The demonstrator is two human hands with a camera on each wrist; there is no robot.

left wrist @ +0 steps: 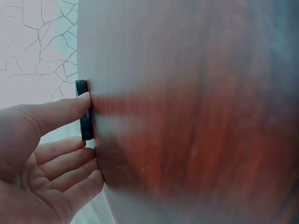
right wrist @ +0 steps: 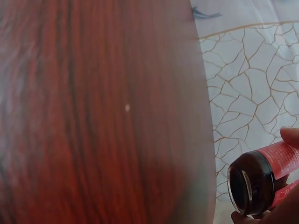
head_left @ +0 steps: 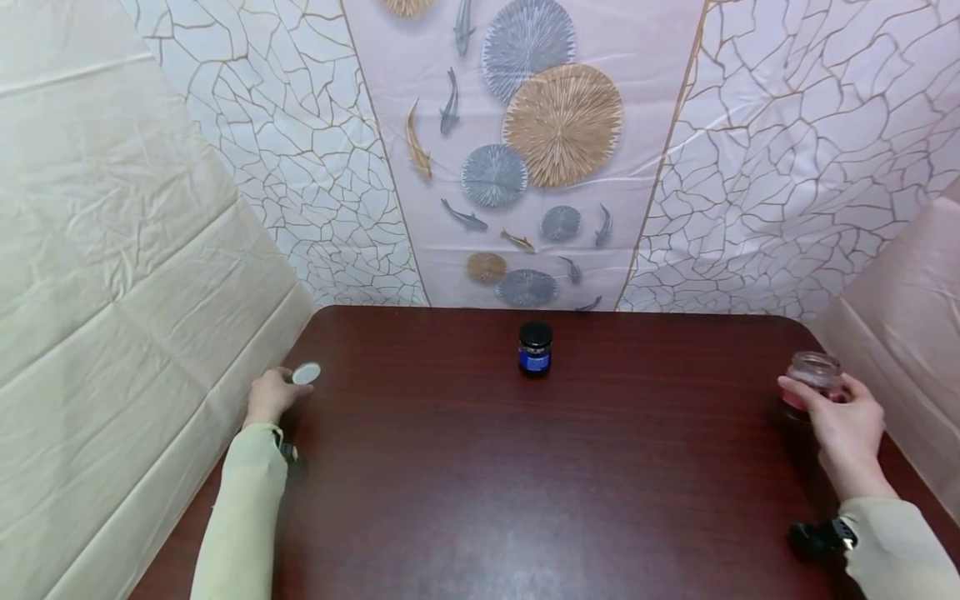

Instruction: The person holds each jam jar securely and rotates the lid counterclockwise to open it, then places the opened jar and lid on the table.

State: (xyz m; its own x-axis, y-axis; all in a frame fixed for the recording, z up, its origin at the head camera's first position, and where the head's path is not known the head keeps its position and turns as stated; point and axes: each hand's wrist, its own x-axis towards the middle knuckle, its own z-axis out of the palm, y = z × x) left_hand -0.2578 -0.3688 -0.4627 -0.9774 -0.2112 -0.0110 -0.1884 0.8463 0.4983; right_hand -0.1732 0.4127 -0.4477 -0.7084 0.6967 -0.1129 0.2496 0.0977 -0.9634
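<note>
1. Fingers (left wrist: pixel 70 161) of your left hand (head_left: pixel 268 397), at the left of the head view, pinch a round lid (head_left: pixel 306 373) by its dark rim, with your thumb on that edge. Your lower fingers lie loosely bent, away from it.
2. That edge hold leaves the lid's pale face uncovered toward the head camera, likely the inner side. You cannot tell from these views whether the lid touches the bench (head_left: pixel 480 467).
3. Your right hand (head_left: pixel 849 425), at the right of the frame, curls round the side of a lidless glass jar (head_left: pixel 819 372), fingers parted just to its width. A side grip suits this round body, and keeps your palm off the mouth.
4. Its red label (right wrist: pixel 282 159) is partly behind your fingers. Since the dark base end shows at the lower right of the right wrist view, you probably hold the jar clear of the bench.
5. One blue-labelled jar with a black lid (head_left: pixel 536 350) stands upright at the upper middle of the bench, well apart from both hands. Standing on its own base, it needs no support from you.
</note>
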